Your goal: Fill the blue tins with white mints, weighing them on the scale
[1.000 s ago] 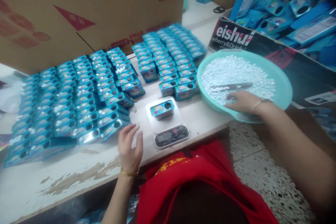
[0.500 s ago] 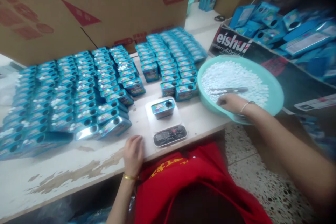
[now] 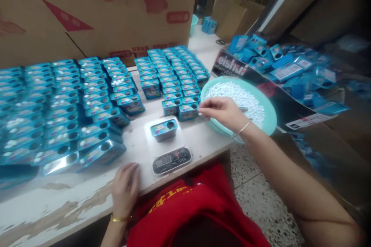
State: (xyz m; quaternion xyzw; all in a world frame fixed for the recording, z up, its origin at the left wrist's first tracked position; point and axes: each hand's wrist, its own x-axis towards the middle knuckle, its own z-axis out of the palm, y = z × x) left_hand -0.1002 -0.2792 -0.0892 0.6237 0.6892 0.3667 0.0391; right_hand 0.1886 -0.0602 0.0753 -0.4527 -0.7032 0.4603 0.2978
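Head view: right hand [image 3: 222, 111] is over the near-left rim of the green basin [image 3: 270, 112], thumb and fingertips pinched on a small white pellet [image 3: 199, 114]. Can't tell if it's one or several; the other fingers are curled, contents not visible. Basin holds loose white pellets [image 3: 226, 89]; hand and wrist cover part of them. Metal strip [image 3: 244, 109] in there is mostly hidden by the hand, so can't identify it.

Left hand [image 3: 125, 190] sits at the table edge left of the scale [image 3: 172, 161], fingers bent, palm side hidden. Can't tell if it's closed on anything. Scale readout too blurred to read. One blue tin [image 3: 164, 129] stands on its plate, dark round opening up; inside not visible.

Left tin rows [image 3: 66, 110] smeared, cut off at frame left; white pellets on some lids. Right tin block [image 3: 176, 77] sharper. Black carton [image 3: 243, 72] lettering only partly legible; packs heaped behind it blur out.
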